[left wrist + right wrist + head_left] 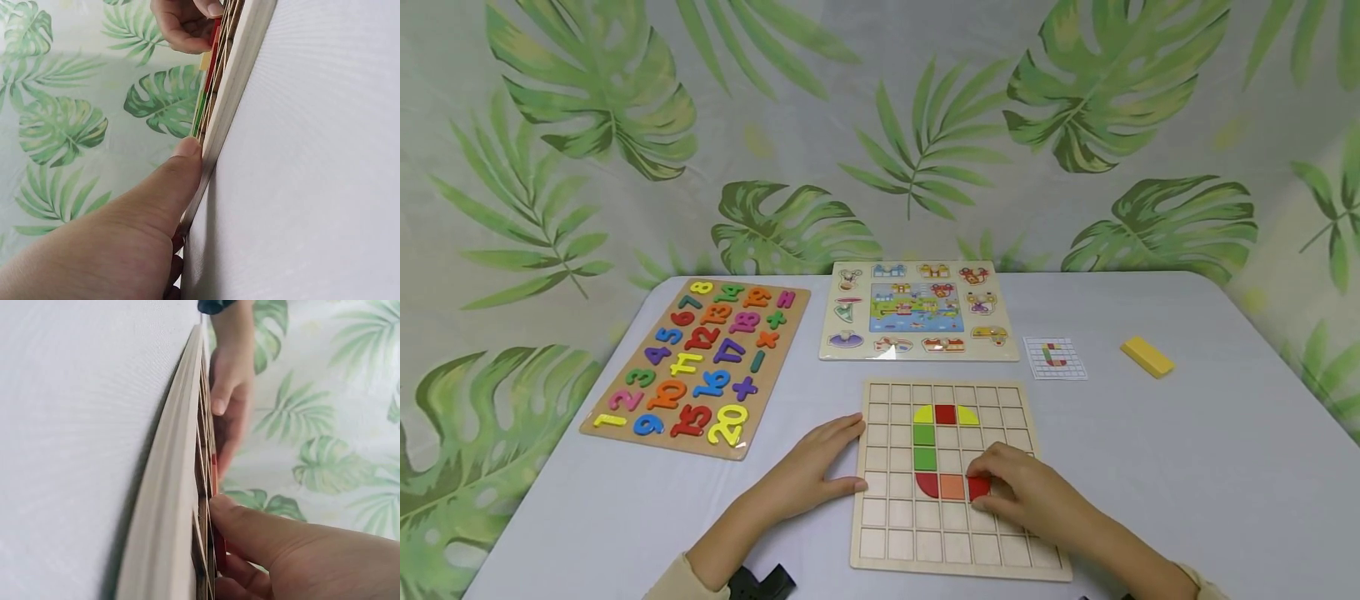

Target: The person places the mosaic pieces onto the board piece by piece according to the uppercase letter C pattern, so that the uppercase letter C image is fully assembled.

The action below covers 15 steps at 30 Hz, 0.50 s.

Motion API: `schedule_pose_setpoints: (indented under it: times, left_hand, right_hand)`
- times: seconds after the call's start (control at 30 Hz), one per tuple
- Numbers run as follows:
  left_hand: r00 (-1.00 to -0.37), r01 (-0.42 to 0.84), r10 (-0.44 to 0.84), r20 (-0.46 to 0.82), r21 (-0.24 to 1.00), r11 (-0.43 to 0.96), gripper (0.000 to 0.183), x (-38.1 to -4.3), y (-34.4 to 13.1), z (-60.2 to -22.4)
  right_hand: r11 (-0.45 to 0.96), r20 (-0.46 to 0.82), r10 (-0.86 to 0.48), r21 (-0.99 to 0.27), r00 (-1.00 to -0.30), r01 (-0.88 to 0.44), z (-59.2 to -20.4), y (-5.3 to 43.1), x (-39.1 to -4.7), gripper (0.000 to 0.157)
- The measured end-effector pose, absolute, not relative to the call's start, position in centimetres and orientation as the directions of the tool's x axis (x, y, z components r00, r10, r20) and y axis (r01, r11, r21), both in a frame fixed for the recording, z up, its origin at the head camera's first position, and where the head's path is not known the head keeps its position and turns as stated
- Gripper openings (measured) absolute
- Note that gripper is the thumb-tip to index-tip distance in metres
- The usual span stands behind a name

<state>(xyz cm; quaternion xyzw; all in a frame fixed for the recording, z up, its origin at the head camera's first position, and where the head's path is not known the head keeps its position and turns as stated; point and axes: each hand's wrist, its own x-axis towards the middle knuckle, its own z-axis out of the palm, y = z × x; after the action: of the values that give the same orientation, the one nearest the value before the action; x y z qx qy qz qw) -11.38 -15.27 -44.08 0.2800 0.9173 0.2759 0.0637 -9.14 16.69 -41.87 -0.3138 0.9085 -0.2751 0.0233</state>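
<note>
A wooden grid board [891, 546] lies on the table in front of me. My right hand [1033, 496] pinches a red tile [978, 487] between thumb and fingers, low over the board, to the right of an orange square tile [951, 487]. My left hand [808, 471] rests against the board's left edge, thumb and fingers extended. On the grid are a rounded red tile [927, 485], two green square tiles [924, 447], a red square tile [945, 414] and two rounded yellow tiles [968, 415]. In the right wrist view, the thumb partly hides the pinched red tile [219, 550].
A number puzzle board [700, 367] lies at the left, and a picture puzzle board [917, 312] at the back. To their right are a small pattern card [1055, 358] and a yellow block [1147, 357]. A leaf-print cloth [925, 150] hangs behind the table.
</note>
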Motion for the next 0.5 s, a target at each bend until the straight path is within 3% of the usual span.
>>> schedule_pose_setpoints:
  times: [0.5]
  left_hand:
    - [-0.838,0.471,0.545,0.026,0.54,0.698,0.077,-11.28,-15.34,-43.92]
  right_hand:
    - [0.568,0.118,-0.594,-0.639,-0.795,-0.519,-41.99,16.83,-9.42,0.018]
